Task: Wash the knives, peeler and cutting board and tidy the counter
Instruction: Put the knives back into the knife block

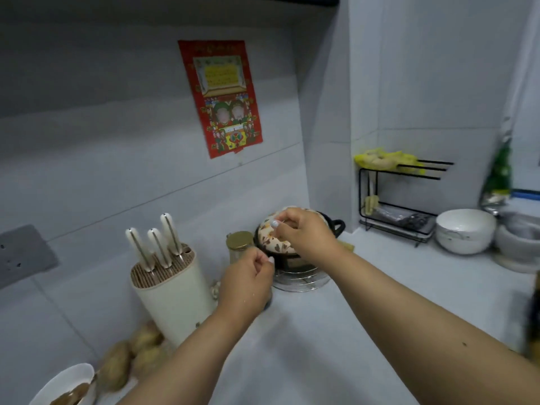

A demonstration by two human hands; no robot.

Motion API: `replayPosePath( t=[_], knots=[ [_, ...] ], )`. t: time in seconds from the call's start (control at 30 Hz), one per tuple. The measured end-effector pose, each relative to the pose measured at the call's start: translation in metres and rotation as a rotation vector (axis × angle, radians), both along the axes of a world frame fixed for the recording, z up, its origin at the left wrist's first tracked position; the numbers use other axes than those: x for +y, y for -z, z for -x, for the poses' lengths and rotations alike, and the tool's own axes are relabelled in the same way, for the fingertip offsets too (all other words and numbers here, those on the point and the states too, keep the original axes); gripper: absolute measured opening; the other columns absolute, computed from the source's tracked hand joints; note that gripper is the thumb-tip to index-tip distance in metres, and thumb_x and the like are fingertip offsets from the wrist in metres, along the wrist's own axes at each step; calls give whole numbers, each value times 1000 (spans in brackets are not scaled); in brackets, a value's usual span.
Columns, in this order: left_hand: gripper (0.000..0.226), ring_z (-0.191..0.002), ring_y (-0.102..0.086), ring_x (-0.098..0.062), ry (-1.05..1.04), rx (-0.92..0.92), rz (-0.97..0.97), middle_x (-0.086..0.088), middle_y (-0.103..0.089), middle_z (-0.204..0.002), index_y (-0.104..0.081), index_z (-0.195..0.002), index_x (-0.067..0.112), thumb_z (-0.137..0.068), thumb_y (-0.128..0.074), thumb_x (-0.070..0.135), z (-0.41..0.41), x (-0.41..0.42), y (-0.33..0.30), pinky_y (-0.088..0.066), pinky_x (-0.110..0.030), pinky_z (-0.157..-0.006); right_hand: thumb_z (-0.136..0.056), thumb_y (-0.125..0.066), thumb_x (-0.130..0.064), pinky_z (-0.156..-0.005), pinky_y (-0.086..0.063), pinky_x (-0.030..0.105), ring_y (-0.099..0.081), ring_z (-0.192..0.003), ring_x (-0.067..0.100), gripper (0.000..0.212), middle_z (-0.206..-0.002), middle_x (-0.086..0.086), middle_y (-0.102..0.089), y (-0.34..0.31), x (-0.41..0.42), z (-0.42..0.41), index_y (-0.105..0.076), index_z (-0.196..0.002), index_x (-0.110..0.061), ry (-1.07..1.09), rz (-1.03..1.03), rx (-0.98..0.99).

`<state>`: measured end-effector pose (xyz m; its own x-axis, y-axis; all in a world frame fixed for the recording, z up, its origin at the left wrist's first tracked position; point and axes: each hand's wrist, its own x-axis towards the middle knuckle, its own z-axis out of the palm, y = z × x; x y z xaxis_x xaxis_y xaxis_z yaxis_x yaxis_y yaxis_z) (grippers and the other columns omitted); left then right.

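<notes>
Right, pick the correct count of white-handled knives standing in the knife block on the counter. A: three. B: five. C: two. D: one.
A: three white knife handles stick up out of the cream knife block, side by side at its top.

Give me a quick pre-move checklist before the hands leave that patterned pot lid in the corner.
1. Right hand on the patterned lid: ok, fingers curled at its top.
2. Left hand free: cannot tell, fingers curled in front of the gold-lidded jar.
3. Lid seated on the black pot: cannot tell.
4. Knives in the knife block: ok, three handles upright.
5. Counter tidied: not ok, potatoes and white bowl out.
</notes>
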<state>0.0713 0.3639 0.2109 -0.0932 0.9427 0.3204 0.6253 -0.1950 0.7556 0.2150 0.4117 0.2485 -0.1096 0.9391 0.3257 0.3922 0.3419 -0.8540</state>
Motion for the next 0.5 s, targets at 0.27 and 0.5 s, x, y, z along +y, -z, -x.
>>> replayPosePath(
  t=[0.27,0.5],
  knots=[
    [14,-68,-63,-23,279,29,78,3,-61,-66,-57,-74,22,-87,-56,27,-122,-13,2,-54,-48,-71,-91,-58,-38,-82,-55,44,-68,-81,20,19,-78,0,-72,12,-51,-122,-64,-80,-24,187,79,44],
    [13,-69,-66,-20,536,58,221,7,-60,-65,-59,-73,25,-85,-56,27,-241,-42,21,-53,-39,-64,-93,-56,-36,-81,-55,38,-66,-76,11,23,-79,-4,-72,36,-111,-245,-65,-88,-16,441,151,86]
  ],
)
